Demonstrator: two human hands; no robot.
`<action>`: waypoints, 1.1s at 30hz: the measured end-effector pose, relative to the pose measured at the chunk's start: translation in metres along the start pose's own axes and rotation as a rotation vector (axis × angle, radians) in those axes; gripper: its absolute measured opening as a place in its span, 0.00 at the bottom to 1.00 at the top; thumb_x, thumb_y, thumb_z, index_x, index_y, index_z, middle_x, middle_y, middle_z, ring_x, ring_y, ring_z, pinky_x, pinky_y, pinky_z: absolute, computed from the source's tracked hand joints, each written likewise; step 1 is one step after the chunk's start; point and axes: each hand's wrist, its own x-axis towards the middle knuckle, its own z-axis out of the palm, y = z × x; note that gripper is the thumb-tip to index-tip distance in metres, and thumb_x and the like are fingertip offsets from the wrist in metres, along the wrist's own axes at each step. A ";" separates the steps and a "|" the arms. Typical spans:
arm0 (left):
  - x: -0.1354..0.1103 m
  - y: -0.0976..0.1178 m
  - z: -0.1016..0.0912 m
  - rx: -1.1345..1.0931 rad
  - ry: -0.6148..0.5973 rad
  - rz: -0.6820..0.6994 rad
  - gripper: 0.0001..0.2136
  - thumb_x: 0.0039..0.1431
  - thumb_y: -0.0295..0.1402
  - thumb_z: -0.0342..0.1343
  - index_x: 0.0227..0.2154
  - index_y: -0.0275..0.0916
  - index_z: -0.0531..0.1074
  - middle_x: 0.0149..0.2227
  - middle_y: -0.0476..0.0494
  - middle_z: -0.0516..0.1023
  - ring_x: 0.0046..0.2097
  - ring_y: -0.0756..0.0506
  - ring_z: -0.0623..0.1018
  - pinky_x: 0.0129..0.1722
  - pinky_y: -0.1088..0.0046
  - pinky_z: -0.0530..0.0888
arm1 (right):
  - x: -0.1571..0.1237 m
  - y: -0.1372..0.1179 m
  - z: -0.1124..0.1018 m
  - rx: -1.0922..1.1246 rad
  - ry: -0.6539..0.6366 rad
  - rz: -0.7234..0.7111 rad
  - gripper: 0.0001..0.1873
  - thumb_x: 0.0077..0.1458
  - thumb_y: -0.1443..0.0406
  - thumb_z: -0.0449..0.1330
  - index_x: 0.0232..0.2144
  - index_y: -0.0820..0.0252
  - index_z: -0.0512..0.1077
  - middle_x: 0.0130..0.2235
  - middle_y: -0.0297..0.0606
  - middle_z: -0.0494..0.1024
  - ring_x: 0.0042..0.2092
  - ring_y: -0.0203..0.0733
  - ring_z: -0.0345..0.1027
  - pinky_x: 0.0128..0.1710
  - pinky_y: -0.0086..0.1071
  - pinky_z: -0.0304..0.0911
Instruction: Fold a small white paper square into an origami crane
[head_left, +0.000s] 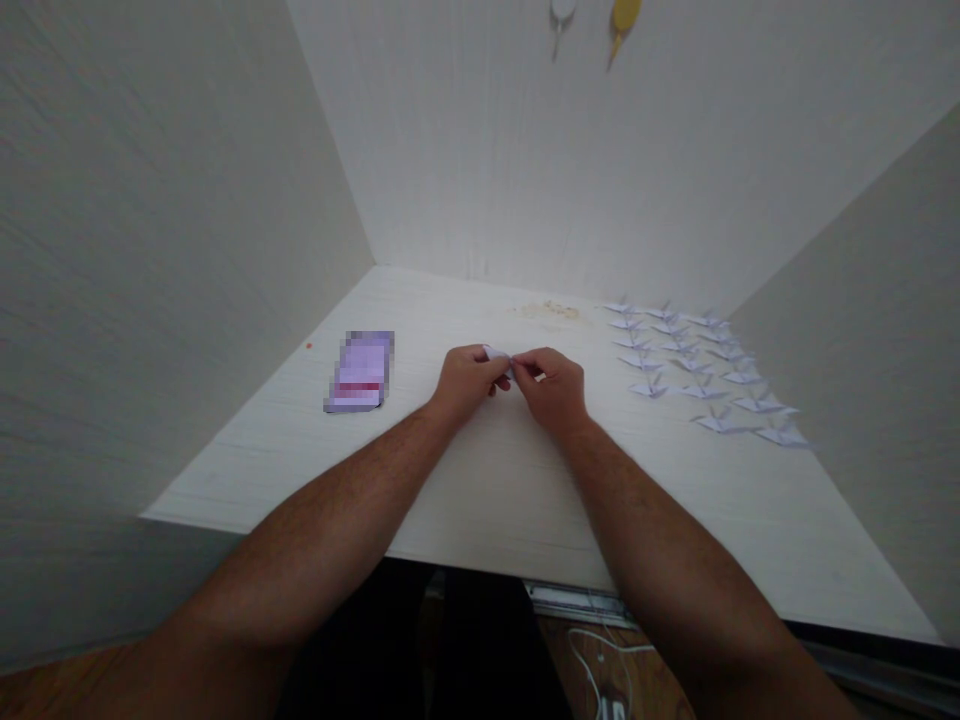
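My left hand (466, 380) and my right hand (553, 386) meet over the middle of the white desk (495, 490). Both pinch a small pale lilac piece of paper (498, 355) between fingertips and thumbs, just above the desk top. Most of the paper is hidden by my fingers, so its fold shape is unclear. Both forearms reach in from the near edge.
Several small folded lilac paper cranes (701, 365) stand in rows at the right back of the desk. A blurred lilac packet (360, 372) lies at the left. White walls close in on three sides. Two small objects hang on the back wall (592, 20). A cable lies on the floor (600, 680).
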 end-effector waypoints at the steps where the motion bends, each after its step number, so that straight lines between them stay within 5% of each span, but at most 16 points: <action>1: 0.000 -0.001 0.000 -0.008 0.011 -0.002 0.07 0.48 0.31 0.59 0.18 0.35 0.72 0.17 0.45 0.74 0.18 0.53 0.68 0.18 0.76 0.63 | 0.000 0.000 0.000 -0.004 -0.002 -0.026 0.08 0.57 0.64 0.58 0.30 0.56 0.77 0.33 0.38 0.80 0.36 0.40 0.72 0.39 0.35 0.67; 7: 0.002 -0.002 0.000 -0.004 0.018 -0.003 0.09 0.48 0.33 0.60 0.18 0.35 0.70 0.17 0.45 0.75 0.18 0.52 0.70 0.18 0.76 0.64 | 0.000 -0.001 0.001 0.061 0.037 -0.094 0.06 0.53 0.67 0.59 0.28 0.57 0.77 0.31 0.36 0.80 0.35 0.39 0.73 0.38 0.34 0.68; 17: -0.003 0.004 0.001 -0.028 -0.061 0.042 0.08 0.51 0.35 0.61 0.25 0.33 0.77 0.23 0.43 0.79 0.24 0.50 0.76 0.24 0.75 0.72 | 0.009 -0.001 -0.002 0.401 0.018 0.411 0.07 0.45 0.61 0.66 0.26 0.60 0.75 0.25 0.33 0.78 0.28 0.36 0.70 0.30 0.31 0.66; 25: -0.001 -0.001 0.001 -0.287 -0.116 -0.008 0.10 0.47 0.35 0.65 0.29 0.32 0.77 0.27 0.42 0.80 0.29 0.47 0.80 0.31 0.71 0.77 | 0.007 0.000 0.001 0.515 -0.020 0.442 0.11 0.43 0.60 0.68 0.29 0.59 0.73 0.26 0.34 0.78 0.28 0.36 0.72 0.30 0.31 0.68; 33: -0.003 0.002 0.000 -0.263 -0.106 -0.006 0.10 0.47 0.34 0.66 0.28 0.32 0.76 0.26 0.42 0.80 0.28 0.48 0.79 0.30 0.72 0.76 | 0.007 -0.001 0.001 0.522 -0.021 0.438 0.11 0.43 0.59 0.69 0.28 0.59 0.74 0.26 0.34 0.78 0.28 0.37 0.72 0.30 0.32 0.68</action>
